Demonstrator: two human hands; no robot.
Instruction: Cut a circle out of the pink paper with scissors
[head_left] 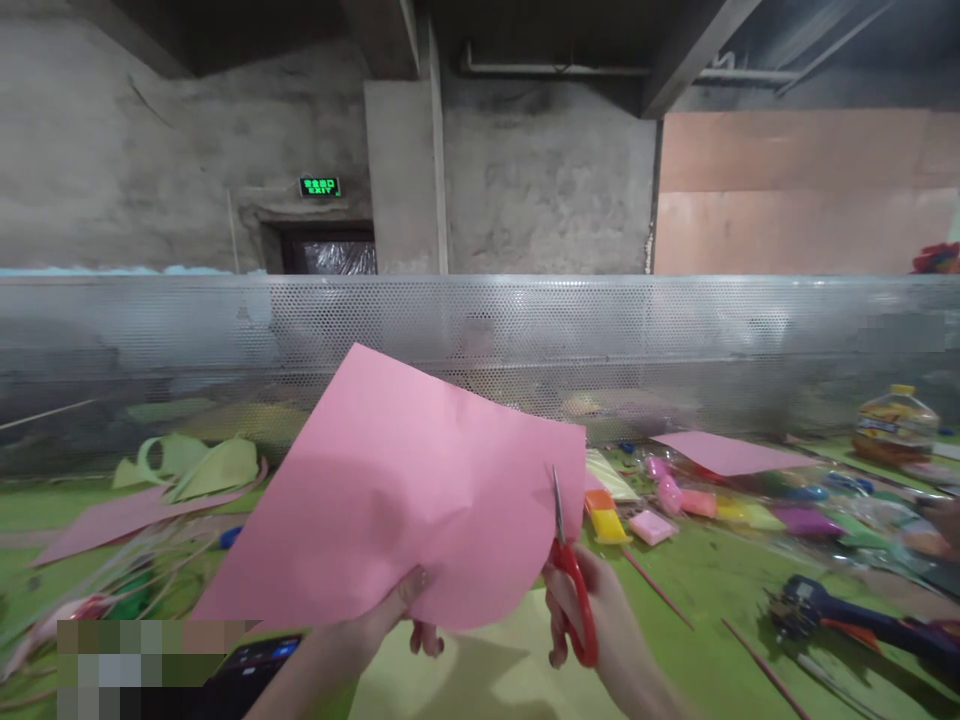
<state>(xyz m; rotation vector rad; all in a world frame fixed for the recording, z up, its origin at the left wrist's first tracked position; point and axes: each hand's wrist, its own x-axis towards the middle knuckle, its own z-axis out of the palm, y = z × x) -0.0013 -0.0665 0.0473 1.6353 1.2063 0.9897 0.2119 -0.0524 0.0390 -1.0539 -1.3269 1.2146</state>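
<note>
A large sheet of pink paper point(405, 460) is held up over the table, its lower right edge cut into a curve. My left hand point(412, 605) pinches its bottom edge, thumb on the near face and fingers behind. My right hand point(581, 605) is closed round the red handles of a pair of scissors point(574, 600). One blade lies in front of the paper near its right edge, pointing up; the other blade is hidden behind the sheet. Below the hands, a pale yellow sheet point(480, 670) lies on the green table.
Packets of coloured clay point(607, 520) and another pink sheet point(731, 452) lie to the right. A dark blue glue gun point(862, 615) rests near the right edge, with a yellow-capped bottle point(896, 425) behind. Green paper offcuts point(195, 465) and a phone point(251, 670) are left. A perforated metal panel point(525, 330) stands behind.
</note>
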